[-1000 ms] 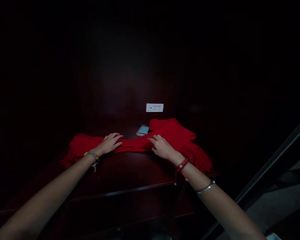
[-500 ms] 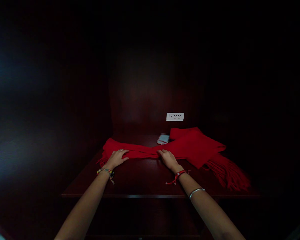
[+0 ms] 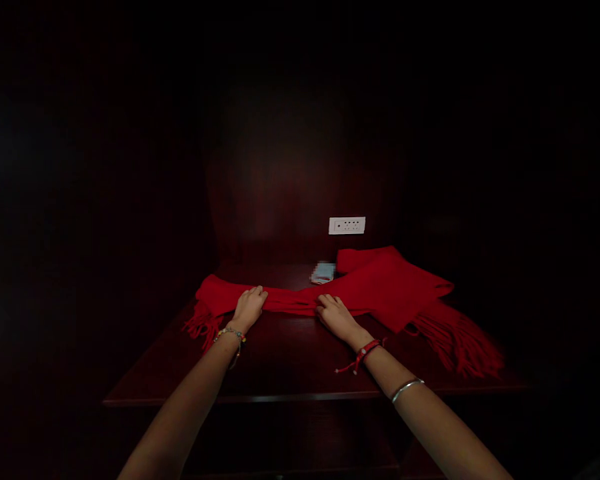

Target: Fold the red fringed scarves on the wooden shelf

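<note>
A red fringed scarf [image 3: 390, 287] lies across a dark wooden shelf [image 3: 290, 360], bunched narrow in the middle and spread wider at the right. Its tassels hang out at both ends. My left hand [image 3: 251, 307] has its fingers curled over the narrow stretch, left of centre. Close to the middle, my right hand [image 3: 336, 315] grips the same stretch with bent fingers. The fingertips of both hands are partly hidden in the cloth. Beaded and red bracelets circle my wrists, and a silver bangle is on my right forearm.
Behind the scarf lies a small pale-blue object [image 3: 323, 272], blurred out. A white socket panel [image 3: 347, 225] is set in the dark back wall above it. The shelf's front edge [image 3: 280, 399] runs across below my hands. Both sides are very dark.
My left hand has moved right along the scarf, and its spread fingers have closed on the cloth. My right hand stays at nearly the same spot. The view has shifted slightly.
</note>
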Tool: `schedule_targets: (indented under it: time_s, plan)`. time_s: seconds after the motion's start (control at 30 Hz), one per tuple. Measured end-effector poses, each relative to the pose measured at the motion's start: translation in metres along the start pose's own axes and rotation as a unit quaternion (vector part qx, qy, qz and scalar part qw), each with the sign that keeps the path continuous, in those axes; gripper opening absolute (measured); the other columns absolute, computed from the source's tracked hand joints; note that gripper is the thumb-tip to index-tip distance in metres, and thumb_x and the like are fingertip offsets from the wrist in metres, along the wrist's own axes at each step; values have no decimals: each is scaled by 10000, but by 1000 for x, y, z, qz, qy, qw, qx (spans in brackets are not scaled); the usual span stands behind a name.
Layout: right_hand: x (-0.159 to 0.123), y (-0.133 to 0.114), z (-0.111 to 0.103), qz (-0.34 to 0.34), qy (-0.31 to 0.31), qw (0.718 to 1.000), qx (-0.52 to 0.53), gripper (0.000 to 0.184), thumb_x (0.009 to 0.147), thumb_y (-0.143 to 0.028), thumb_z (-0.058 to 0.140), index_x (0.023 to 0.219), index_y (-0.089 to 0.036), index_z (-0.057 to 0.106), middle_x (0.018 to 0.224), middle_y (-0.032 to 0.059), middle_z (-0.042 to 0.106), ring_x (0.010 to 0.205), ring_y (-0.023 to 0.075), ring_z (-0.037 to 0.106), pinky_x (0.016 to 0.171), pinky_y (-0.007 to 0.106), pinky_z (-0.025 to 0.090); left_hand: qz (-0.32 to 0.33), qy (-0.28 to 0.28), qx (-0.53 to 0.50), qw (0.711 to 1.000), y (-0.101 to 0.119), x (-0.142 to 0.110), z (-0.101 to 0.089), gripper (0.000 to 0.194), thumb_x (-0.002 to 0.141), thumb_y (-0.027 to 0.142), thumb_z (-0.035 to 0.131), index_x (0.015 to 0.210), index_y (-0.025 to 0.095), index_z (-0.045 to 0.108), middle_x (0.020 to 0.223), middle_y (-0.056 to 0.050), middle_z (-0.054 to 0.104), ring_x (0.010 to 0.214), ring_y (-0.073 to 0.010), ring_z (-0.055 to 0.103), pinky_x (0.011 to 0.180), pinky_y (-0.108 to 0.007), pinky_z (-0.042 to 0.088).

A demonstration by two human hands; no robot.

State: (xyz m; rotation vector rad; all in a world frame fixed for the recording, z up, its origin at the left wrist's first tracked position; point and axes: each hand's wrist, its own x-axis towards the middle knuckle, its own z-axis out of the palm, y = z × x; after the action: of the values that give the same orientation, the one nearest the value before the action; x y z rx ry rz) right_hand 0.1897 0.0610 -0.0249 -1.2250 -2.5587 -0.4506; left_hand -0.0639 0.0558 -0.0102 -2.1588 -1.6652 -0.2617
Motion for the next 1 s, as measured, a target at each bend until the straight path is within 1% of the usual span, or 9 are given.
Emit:
schedule_targets:
  time_s: [0.07,0.17,0.27,0.33,0.4,0.5,0.63,0.8,1.0]
  plan:
    - [2,0,3,0,21,1000,19,229,847,-146,368,849,-136,597,1010,107,511,960,206,426,842,369,323,27,-25,-51,998,-3,0,3,260,761,76,377,907,197,554,960,-69,552,881,-193,524,756,-296,402]
    - [7,1,5,21,95,988,120,195,845,-173,374,844,-144,567,968,90,510,934,189,443,820,337,352,79,-13,-118,990,-3,-4,3,225,804,220,415,997,208,531,1023,-58,540,946,-193,504,818,-291,390]
    - [7,3,-1,47,187,947,258,180,839,-168,346,812,-154,524,915,78,502,890,161,473,795,289,381,117,0,-137,984,4,-7,-3,365,782,378,491,1104,206,487,1104,-68,509,1027,-214,463,881,-314,357]
    - [5,6,-9,48,235,918,317,188,841,-174,320,779,-167,497,889,71,500,879,154,483,795,276,385,125,18,-116,985,9,-7,-7,371,789,387,490,1107,196,489,1115,-76,501,1038,-222,452,883,-327,353]
    - [1,9,-16,43,254,904,342,185,839,-198,322,744,-178,479,856,61,505,855,154,490,778,270,388,114,38,-83,989,13,-8,-10,271,832,331,433,1043,187,525,1059,-76,527,995,-208,475,866,-321,362]
    - [-5,13,-21,39,250,907,338,186,829,-232,345,688,-187,459,747,35,508,739,154,492,705,265,388,80,59,-40,994,16,-11,-14,217,853,233,382,995,192,541,987,-61,553,923,-184,504,841,-300,377]
    - [-10,19,-18,70,293,897,324,218,856,-272,315,705,-190,448,673,21,505,651,151,481,638,260,367,-23,94,26,995,10,-20,-20,260,792,138,415,1019,177,535,996,-84,550,929,-219,501,814,-333,382]
    - [-13,31,-15,153,363,870,297,231,875,-294,282,753,-194,451,657,17,508,621,150,493,614,251,363,-157,96,57,981,-43,-32,-32,313,738,113,448,1036,159,531,1046,-110,519,980,-254,468,852,-383,345]
    - [-15,37,-13,119,355,888,267,249,884,-288,277,770,-189,475,695,35,542,669,158,521,651,252,381,-214,38,112,970,-127,-42,-73,398,795,185,433,1190,143,408,1074,-141,472,935,-269,476,719,-355,416]
